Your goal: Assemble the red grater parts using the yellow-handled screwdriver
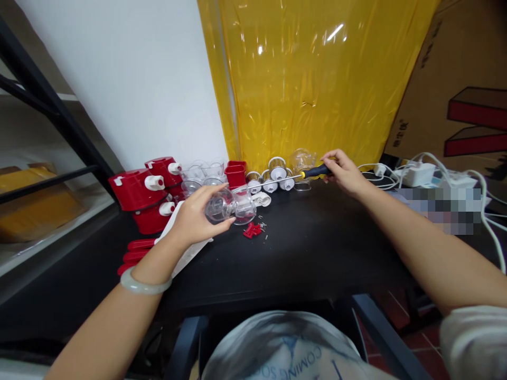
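My left hand (198, 215) is wrapped round a clear plastic cup-like part (220, 206), which lies tilted on its side above the black table. My right hand (344, 171) grips the dark blue and yellow handle of a screwdriver (315, 171). Its long shaft points left, and the tip reaches the clear part's right end; whether it touches a screw I cannot tell. Below the clear part lie small red plastic pieces (252, 230) and several loose screws (263, 226).
Red housings with white knobs (137, 191) are stacked at the left, near red handle-like pieces (137, 255). Clear cups (202, 170), red containers (236, 173) and white-and-metal cylinders (278, 169) line the back. White cables and adapters (422, 173) lie at the right. A yellow sheet (317, 79) hangs behind.
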The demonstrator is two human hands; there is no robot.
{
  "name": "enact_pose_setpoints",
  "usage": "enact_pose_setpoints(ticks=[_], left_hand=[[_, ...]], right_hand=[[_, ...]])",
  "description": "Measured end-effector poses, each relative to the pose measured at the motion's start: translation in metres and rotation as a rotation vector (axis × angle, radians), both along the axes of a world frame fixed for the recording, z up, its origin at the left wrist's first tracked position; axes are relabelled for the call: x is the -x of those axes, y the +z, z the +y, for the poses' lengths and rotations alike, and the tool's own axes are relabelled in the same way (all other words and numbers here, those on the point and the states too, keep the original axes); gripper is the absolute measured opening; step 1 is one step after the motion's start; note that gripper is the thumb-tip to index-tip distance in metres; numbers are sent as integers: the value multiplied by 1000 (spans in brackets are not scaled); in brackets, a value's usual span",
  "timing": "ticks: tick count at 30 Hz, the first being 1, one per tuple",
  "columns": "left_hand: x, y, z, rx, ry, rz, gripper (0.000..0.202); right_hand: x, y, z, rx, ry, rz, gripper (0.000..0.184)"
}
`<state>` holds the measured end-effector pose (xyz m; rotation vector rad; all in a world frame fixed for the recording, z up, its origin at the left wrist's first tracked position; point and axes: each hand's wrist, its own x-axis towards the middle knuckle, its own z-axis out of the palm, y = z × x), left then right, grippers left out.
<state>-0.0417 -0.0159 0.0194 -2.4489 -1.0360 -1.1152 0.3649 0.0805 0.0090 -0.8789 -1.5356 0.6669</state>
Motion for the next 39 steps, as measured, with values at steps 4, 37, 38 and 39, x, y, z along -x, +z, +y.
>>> enact_pose_setpoints(ticks=[4, 37, 38, 39], left_hand=[[0, 1, -1, 15, -2, -11, 70], [1, 0, 1, 8, 46, 35, 75], [1, 0, 1, 17, 63, 60, 76], [1, 0, 1, 23, 79, 100, 75]], right_hand=[[7, 5, -7, 59, 109, 147, 41], [3, 6, -7, 10, 64, 71, 54], [3, 6, -6, 1, 48, 62, 52], [3, 6, -7, -6, 40, 65, 50]])
